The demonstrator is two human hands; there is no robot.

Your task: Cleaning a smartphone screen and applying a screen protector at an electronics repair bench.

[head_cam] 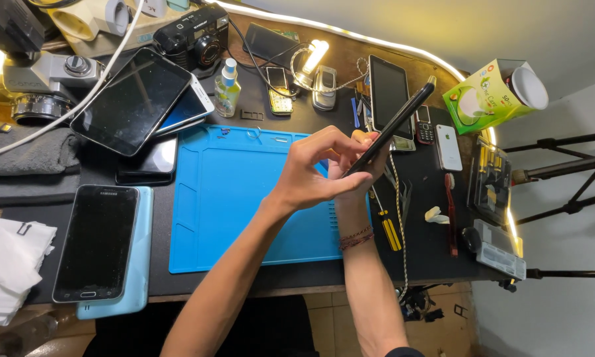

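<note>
Both hands hold one black smartphone [398, 125] edge-on above the blue work mat [231, 198], well clear of its surface. The left hand [314, 172] is closed around the lower end of the handset, fingers curled over its near edge; the right hand [363, 155] sits directly behind the left, largely hidden by it, and supports the same lower end from below, with a braided wristband [355, 238] on its wrist. The step in hand appears to be inspection or edge work on the handset while it is tilted, upper end pointing away and to the right of the hands. Any further handling likely calls for a steady two-hand grip, since only the lower end is supported. Counts: to the left of the hands, one tablet [132, 99], one flat phone [99, 241] on a light-blue slab, and one spray bottle [228, 86]. Beyond the hands, one film camera [195, 36] and two small keypad phones [300, 89]. To the right, one white phone [448, 147] and one green carton [492, 92].
</note>
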